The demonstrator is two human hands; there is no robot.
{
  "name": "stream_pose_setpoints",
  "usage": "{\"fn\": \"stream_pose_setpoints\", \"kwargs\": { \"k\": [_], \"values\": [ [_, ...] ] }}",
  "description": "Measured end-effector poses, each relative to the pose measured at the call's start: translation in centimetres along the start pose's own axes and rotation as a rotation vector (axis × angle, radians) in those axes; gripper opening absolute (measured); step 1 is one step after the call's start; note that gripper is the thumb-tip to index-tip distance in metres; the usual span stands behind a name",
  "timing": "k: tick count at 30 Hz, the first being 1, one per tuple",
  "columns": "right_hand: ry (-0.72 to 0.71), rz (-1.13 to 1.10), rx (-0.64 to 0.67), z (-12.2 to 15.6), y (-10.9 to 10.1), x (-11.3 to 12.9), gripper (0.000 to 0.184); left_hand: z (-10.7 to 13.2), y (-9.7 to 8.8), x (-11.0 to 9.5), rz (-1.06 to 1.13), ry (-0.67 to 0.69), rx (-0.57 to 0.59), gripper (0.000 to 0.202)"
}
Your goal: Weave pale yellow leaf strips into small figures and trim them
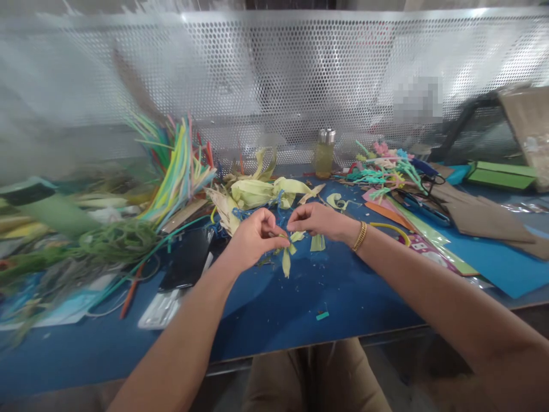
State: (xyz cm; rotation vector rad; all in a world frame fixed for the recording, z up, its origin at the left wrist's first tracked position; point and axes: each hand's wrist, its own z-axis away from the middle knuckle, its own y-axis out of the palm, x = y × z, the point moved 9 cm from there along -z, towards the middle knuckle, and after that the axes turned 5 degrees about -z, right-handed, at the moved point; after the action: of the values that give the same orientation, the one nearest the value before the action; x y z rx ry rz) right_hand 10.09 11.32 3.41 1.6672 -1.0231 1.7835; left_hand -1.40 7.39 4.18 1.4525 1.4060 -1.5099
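My left hand [253,237] and my right hand [315,220] meet over the middle of the blue table [274,309]. Both are pinched shut on a small bundle of pale yellow-green husk strips [288,247], whose ends hang down between them. A gold bracelet [360,236] sits on my right wrist. Just behind the hands lies a heap of corn husks [257,191]. A loose husk scrap [318,242] lies under my right hand.
A bunch of coloured straws [178,166] and green twine [115,240] fill the left. A black phone [187,258] lies near my left forearm. A small bottle [325,151] stands at the back, before a perforated metal screen. Coloured paper, brown card and scissors [422,203] cover the right.
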Motion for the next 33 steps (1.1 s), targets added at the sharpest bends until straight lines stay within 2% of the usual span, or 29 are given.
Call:
{"fn": "stream_pose_setpoints", "kwargs": {
  "k": [3,6,11,13,15,18,20,23,25,27,28,30,33],
  "values": [
    [0.146,-0.234,0.017,0.2,0.6,-2.2,0.029,-0.1,0.4,0.0,0.044,0.009,0.023,0.042],
    [0.209,-0.374,-0.024,0.3,1.3,-3.8,0.029,-0.2,0.4,0.0,0.092,0.020,0.001,0.044],
    [0.233,-0.518,-0.060,0.6,2.7,-5.2,0.031,-0.1,-1.2,-0.5,0.076,0.063,-0.173,0.047],
    [0.199,-0.468,-0.124,1.0,2.3,-5.0,0.031,-0.1,-2.2,-0.3,0.042,0.067,-0.252,0.045],
    [0.123,-0.326,-0.224,1.6,1.2,-3.9,0.027,-0.1,-2.9,0.2,0.001,0.050,-0.303,0.044],
    [-0.059,0.010,-0.337,2.7,-0.3,-1.1,0.018,-0.2,-3.6,1.1,-0.094,0.007,-0.338,0.040],
    [-0.182,0.265,-0.348,3.3,-0.4,1.0,0.013,-0.2,-3.8,1.5,-0.179,-0.013,-0.350,0.038],
    [-0.354,0.642,-0.246,3.7,1.2,3.4,0.011,-0.2,-3.3,1.7,-0.293,-0.013,-0.326,0.034],
    [-0.442,0.855,-0.139,3.5,2.7,4.5,0.014,-0.2,-2.5,1.7,-0.329,-0.001,-0.262,0.031],
    [-0.475,0.972,-0.073,2.9,3.2,5.0,0.017,-0.3,-1.5,1.7,-0.321,0.016,-0.171,0.032],
    [-0.473,0.972,-0.059,2.4,3.1,5.2,0.016,-0.2,-1.1,1.5,-0.310,0.024,-0.134,0.033],
    [-0.426,0.833,-0.031,1.1,2.1,4.9,0.011,-0.1,-0.5,1.2,-0.289,0.035,-0.090,0.036],
    [-0.218,0.408,0.078,-0.6,0.6,2.1,0.016,0.1,0.0,0.7,-0.254,0.044,-0.061,0.039]
  ]
}}
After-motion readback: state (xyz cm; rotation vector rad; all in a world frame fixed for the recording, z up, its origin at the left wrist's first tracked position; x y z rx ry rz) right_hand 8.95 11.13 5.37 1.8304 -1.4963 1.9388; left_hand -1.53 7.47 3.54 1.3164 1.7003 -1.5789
